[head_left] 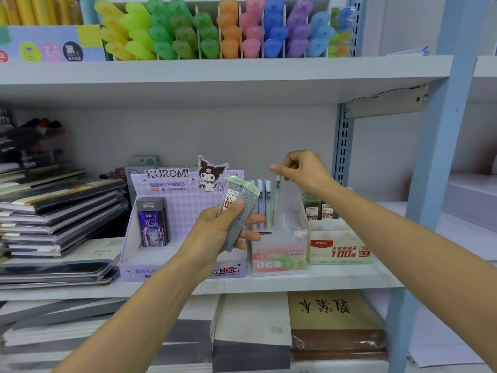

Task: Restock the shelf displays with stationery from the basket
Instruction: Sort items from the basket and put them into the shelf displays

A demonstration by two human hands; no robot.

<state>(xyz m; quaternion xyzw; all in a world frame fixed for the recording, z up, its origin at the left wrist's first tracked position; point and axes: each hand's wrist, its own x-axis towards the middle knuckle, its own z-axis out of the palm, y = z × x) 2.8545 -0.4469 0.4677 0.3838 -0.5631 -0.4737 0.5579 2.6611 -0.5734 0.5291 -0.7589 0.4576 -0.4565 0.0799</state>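
Observation:
My left hand (220, 227) grips two long clear pencil-lead cases (238, 211) with pale green caps, held tilted in front of the purple Kuromi display box (185, 270). My right hand (301, 168) pinches the top of a pale green pencil (277, 200) that stands in the clear Fruit Soda pencil box (279, 254), beside several pastel pencils (262, 203). To the right, a white and green lead-refill box (338, 251) holds similar lead cases (318, 208). The basket is out of view.
A dark Ultraman lead pack (153, 222) stands inside the Kuromi box. Stacked notebooks (53, 219) fill the shelf's left side. Coloured highlighters (215, 30) line the shelf above. A blue upright post (435, 184) stands at the right; books (330, 319) lie below.

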